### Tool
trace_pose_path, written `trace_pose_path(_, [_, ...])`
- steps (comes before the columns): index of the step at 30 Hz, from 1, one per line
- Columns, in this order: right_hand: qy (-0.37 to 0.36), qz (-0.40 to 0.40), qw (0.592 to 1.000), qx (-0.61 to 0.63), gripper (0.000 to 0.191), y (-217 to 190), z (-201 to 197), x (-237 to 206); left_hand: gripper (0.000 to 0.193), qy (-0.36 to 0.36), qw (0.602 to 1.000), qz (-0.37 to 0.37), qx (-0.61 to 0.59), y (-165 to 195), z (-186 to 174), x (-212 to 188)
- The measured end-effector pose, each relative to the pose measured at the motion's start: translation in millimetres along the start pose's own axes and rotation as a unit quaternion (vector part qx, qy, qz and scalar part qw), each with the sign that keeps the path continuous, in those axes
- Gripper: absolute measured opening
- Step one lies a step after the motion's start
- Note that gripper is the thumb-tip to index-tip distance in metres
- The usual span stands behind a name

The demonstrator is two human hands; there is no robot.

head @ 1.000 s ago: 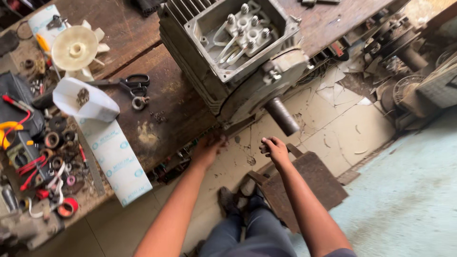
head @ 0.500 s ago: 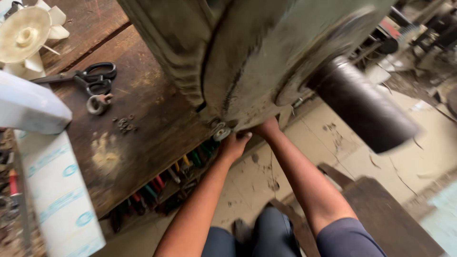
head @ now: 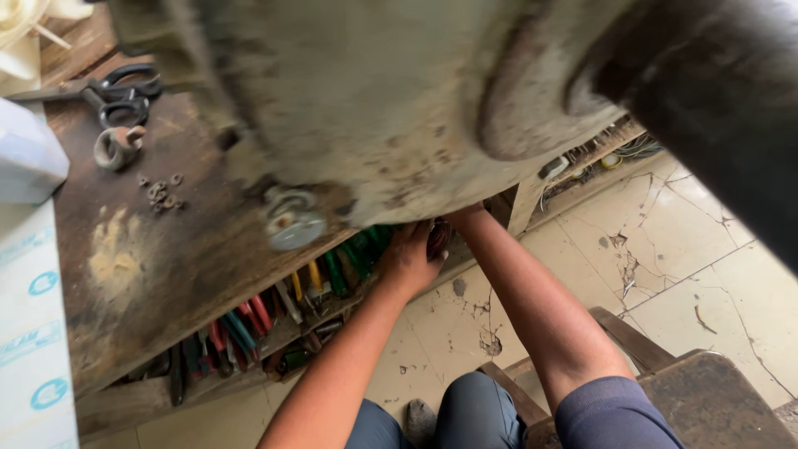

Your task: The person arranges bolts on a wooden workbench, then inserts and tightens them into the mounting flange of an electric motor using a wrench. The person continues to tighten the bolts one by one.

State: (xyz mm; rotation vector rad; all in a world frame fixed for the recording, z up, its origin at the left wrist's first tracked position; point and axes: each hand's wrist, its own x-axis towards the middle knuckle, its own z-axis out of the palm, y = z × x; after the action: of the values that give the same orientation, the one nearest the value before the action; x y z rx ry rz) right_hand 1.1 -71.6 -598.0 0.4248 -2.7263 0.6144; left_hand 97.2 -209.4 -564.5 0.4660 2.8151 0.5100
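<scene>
From the head camera, a big grey motor (head: pixel 374 108) fills the top of the view and hangs over the edge of the wooden bench (head: pixel 150 266). Its dark shaft (head: pixel 715 100) juts out at the right. The left hand (head: pixel 411 258) presses up under the motor, fingers curled. The right hand (head: pixel 465 218) is mostly hidden behind it, so its grip cannot be told. Screwdrivers (head: pixel 249 320) sit on the shelf below, and scissors (head: pixel 116 87) lie on the bench. Compared with half a second ago, the view is closer and both hands reach further under.

The motor (head: pixel 399 108) sits on the bench (head: pixel 158 274), overhanging its edge. Scissors (head: pixel 116 87) lie left of it. Screwdrivers (head: pixel 249 320) lie on the shelf (head: pixel 125 399) below.
</scene>
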Motion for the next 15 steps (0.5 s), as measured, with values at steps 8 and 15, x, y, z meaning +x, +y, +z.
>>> trace_pose_path(8, [0.034,0.008,0.999,0.008,0.053,17,9,20,0.073,-0.003,0.999,-0.035,0.014,-9,24,12])
trace_pose_path(15, [-0.001,0.036,0.998,0.046,0.048,18,-20,34,0.071,-0.023,0.997,-0.04,0.054,1,14,11])
